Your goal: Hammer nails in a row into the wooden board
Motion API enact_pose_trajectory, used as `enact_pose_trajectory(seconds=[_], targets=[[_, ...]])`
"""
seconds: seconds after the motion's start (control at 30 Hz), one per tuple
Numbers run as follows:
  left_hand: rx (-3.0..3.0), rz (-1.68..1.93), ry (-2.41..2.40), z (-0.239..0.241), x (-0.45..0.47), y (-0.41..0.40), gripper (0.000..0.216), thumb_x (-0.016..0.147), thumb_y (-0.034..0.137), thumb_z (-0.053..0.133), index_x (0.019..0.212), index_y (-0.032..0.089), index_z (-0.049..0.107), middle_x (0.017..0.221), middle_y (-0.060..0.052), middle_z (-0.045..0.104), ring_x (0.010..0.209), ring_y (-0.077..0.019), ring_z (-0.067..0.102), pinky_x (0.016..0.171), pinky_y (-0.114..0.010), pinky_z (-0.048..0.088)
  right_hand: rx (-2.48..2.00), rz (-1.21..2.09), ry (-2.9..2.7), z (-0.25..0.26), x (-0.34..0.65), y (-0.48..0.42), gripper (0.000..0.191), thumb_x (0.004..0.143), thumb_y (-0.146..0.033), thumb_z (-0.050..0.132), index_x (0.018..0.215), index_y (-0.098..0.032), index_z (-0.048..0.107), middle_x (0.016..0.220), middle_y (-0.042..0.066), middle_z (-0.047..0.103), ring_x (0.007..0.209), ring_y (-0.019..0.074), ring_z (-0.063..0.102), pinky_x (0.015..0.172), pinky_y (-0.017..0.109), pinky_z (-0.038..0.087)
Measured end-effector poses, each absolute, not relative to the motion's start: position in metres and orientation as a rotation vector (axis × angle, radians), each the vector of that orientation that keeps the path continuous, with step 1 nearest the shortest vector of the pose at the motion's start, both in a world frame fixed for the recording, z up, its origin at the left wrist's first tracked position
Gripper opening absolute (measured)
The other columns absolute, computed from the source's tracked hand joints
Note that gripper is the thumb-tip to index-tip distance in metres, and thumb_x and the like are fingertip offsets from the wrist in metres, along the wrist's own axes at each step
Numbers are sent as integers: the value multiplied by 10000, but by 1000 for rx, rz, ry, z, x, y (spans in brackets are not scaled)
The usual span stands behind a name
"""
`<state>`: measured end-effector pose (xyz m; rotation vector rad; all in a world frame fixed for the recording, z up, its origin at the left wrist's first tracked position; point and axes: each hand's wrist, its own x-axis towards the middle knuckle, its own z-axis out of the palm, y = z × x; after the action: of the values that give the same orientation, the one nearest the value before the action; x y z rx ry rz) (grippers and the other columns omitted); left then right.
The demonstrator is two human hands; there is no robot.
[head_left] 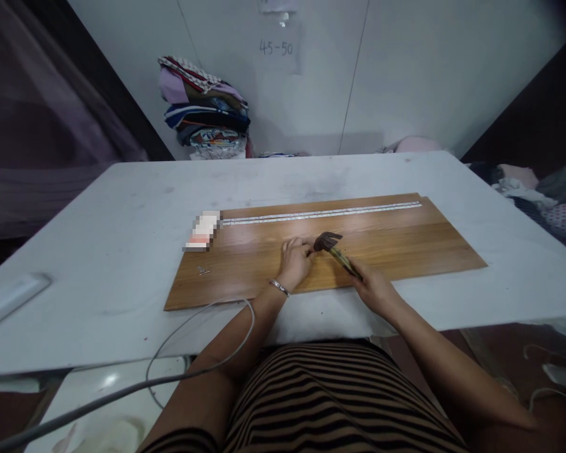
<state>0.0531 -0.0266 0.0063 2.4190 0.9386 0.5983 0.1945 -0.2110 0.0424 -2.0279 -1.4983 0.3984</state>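
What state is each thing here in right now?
wooden board, lying flat on the table
hammer, gripped by its handle in the right hand, head down near the board
left hand, fingertips pinched together on the board beside the hammer head
shiny strip, stretched straight along the board's far edge
small box, resting at the board's far left corner
clothes, folded, stacked by the wall

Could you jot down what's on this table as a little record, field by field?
Surface: white table with a wooden board lying flat on it
Left hand: fingers pinched on the board beside the hammer head; what they pinch is too small to tell
Right hand: grip closed around the hammer handle
On board: pale strip along the far edge; small box at its left end
Behind: pile of folded cloth
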Motion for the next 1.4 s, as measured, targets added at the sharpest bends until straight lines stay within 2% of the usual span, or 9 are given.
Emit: enact_pose_trajectory(seconds=[0.17,0.43,0.7,0.83,1.03,1.23,1.4], targets=[[2417,596,932,5,54,-26,71,834,224,672,835,269,726,1026,-15,686,1086,-202,554,1005,-394,353,-2007,373,-1498,43,194,-212,530,834,-124,500,1351,-225,550,1195,99,706,1084,289,662,939,463,521],[2407,630,923,5,53,-26,60,830,220,681,817,261,723,994,-9,685,1059,-193,562,989,-392,356,-2043,419,-1487,44,193,-211,496,850,-148,474,1339,-167,553,1217,139,690,1111,302,651,937,457,520],[2404,591,930,8,53,-27,75,822,198,681,817,261,722,1034,-11,690,1092,-201,557,1001,-396,357,-2097,416,-1499,46,192,-211,471,861,-159,476,1325,-178,556,1145,134,719,1026,307,681,873,448,537],[2398,622,918,6,54,-26,42,829,238,692,819,264,723,1028,-9,690,1087,-199,558,999,-395,353,-2046,404,-1509,46,193,-212,476,869,-169,472,1339,-188,542,1216,130,692,1086,300,658,906,442,524],[2393,626,923,9,53,-28,72,828,203,682,792,255,717,1016,-1,693,1057,-188,565,983,-384,358,-2082,433,-1510,46,192,-212,477,859,-155,465,1329,-172,548,1169,139,708,1045,303,672,884,445,529],[2393,631,910,6,53,-27,69,835,215,674,815,257,725,1023,-12,686,1068,-196,555,991,-395,351,-2045,422,-1499,47,192,-213,483,863,-154,465,1340,-165,541,1218,142,687,1083,299,660,905,435,523],[2394,640,907,4,53,-26,76,829,207,673,795,253,723,1014,-7,686,1059,-190,560,996,-394,350,-2084,430,-1502,46,192,-212,465,861,-164,481,1319,-179,559,1118,128,726,992,294,690,853,423,541]])
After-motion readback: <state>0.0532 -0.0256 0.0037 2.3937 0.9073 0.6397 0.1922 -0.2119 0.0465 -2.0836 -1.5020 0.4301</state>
